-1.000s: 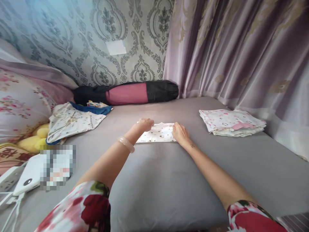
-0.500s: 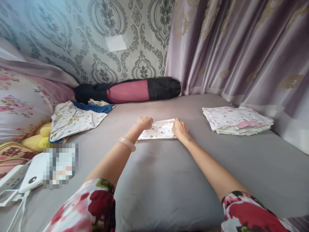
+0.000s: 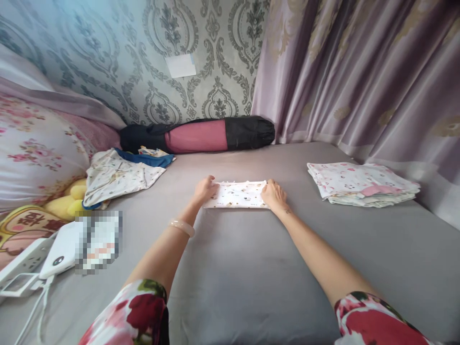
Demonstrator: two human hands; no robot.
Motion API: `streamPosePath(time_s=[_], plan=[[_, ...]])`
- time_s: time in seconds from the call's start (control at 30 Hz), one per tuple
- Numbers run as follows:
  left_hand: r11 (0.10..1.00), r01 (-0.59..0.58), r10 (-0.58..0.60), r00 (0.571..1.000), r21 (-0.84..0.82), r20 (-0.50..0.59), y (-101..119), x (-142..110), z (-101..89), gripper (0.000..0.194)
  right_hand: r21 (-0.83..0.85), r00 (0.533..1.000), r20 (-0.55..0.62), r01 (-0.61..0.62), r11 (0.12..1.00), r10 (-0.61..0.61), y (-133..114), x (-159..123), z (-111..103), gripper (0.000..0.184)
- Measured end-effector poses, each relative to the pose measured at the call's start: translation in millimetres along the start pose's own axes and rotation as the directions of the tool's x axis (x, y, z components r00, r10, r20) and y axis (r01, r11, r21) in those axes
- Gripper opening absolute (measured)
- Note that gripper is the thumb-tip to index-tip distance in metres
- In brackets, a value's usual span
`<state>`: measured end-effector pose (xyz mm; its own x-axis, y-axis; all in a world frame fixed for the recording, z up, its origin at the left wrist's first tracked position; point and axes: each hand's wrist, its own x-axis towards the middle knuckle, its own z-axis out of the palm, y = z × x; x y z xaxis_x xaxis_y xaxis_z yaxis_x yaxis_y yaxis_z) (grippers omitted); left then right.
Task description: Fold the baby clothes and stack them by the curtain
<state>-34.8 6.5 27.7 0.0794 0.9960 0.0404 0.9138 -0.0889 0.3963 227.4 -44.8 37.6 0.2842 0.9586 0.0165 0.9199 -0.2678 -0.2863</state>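
Observation:
A white cloth (image 3: 239,195) with small printed figures lies folded into a narrow rectangle on the grey bed sheet. My left hand (image 3: 206,190) grips its left end, with the fingers curled around the edge. At the opposite end my right hand (image 3: 274,195) holds the upper right corner, its fingertips partly hidden behind the wrist and knuckles. The cloth stretches fairly flat between both hands. A pale bracelet (image 3: 182,227) circles my left wrist.
To the right rests a stack of folded printed cloths (image 3: 362,184). Crumpled clothes (image 3: 124,175) lie at left, near a yellow plush (image 3: 68,201). A white power bank (image 3: 64,247) with cables is beside them. A pink and black bag (image 3: 197,135) lies along the wall.
My left hand has moved left along the cloth to its end, so more of the cloth shows between my hands. The whole view has shifted slightly.

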Motion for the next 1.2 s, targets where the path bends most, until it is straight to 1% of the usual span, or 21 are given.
streamPosePath(time_s=[0.07, 0.17, 0.23, 0.3, 0.37, 0.43, 0.47, 0.53, 0.57, 0.63, 0.7, 0.8, 0.9, 1.0, 1.1, 1.13, 1.2], plan=[[0.989, 0.056, -0.059, 0.998, -0.135, -0.013, -8, 1, 0.9, 0.034, 0.015, 0.999, 0.036, -0.004, 1.0, 0.004, 2, 4, -2, 0.033], [0.966, 0.068, -0.082, 0.996, -0.251, -0.046, -12, 0, 0.6, 0.03, 0.013, 0.998, 0.066, -0.008, 1.0, 0.007, 1, 6, -6, 0.034], [0.961, 0.075, -0.093, 0.994, -0.265, -0.056, -12, -1, 0.6, 0.03, -0.038, 1.0, 0.003, 0.013, 0.999, -0.013, -3, 3, -8, 0.033], [0.966, 0.081, -0.099, 0.993, -0.246, -0.06, -10, -2, 1.3, 0.032, -0.105, 0.99, -0.095, 0.094, 0.99, -0.104, -11, -4, -9, 0.033], [0.974, 0.07, -0.089, 0.993, -0.216, -0.078, -8, -4, 2.7, 0.035, -0.133, 0.956, -0.131, 0.244, 0.961, -0.261, -22, -14, -7, 0.034], [0.982, 0.055, -0.075, 0.992, -0.181, -0.104, -6, -5, 4.2, 0.036, -0.099, 0.9, -0.097, 0.417, 0.903, -0.426, -35, -24, -2, 0.036], [0.985, 0.053, -0.072, 0.991, -0.161, -0.115, -5, -6, 4.8, 0.036, -0.069, 0.869, -0.072, 0.485, 0.872, -0.49, -41, -28, 1, 0.038], [0.992, 0.05, -0.065, 0.99, -0.118, -0.127, -2, -7, 5.2, 0.035, -0.01, 0.823, -0.02, 0.567, 0.824, -0.567, -52, -34, 9, 0.043], [0.995, 0.044, -0.056, 0.99, -0.094, -0.129, 0, -9, 5.2, 0.035, 0.014, 0.811, 0.008, 0.584, 0.811, -0.584, -56, -35, 13, 0.047], [0.999, 0.022, -0.027, 0.99, -0.036, -0.136, 2, -12, 4.9, 0.034, 0.048, 0.806, 0.068, 0.587, 0.809, -0.588, -61, -36, 21, 0.052], [0.999, 0.002, 0.003, 0.989, 0.036, -0.15, 4, -17, 5.1, 0.034, 0.061, 0.813, 0.106, 0.569, 0.82, -0.572, -63, -35, 28, 0.055], [0.991, 0.02, 0.001, 0.988, 0.133, -0.154, 6, -23, 7.0, 0.033, 0.048, 0.834, 0.094, 0.542, 0.839, -0.544, -61, -34, 35, 0.057], [0.984, 0.053, -0.029, 0.99, 0.17, -0.138, 7, -25, 9.0, 0.033, 0.028, 0.839, 0.063, 0.54, 0.841, -0.54, -59, -36, 38, 0.057], [0.982, 0.068, -0.047, 0.992, 0.179, -0.117, 8, -24, 7.6, 0.034, 0.027, 0.842, 0.071, 0.534, 0.845, -0.535, -60, -36, 37, 0.057], [0.978, 0.087, -0.066, 0.992, 0.19, -0.112, 14, -26, 2.4, 0.035, 0.069, 0.844, 0.128, 0.516, 0.854, -0.52, -62, -33, 31, 0.058], [0.978, 0.072, -0.051, 0.992, 0.193, -0.114, 18, -28, 0.7, 0.036, 0.099, 0.843, 0.156, 0.506, 0.857, -0.516, -62, -32, 28, 0.058], [0.981, -0.017, 0.038, 0.994, 0.193, -0.105, 29, -33, -1.1, 0.037, 0.156, 0.841, 0.195, 0.481, 0.863, -0.504, -61, -30, 21, 0.059]])
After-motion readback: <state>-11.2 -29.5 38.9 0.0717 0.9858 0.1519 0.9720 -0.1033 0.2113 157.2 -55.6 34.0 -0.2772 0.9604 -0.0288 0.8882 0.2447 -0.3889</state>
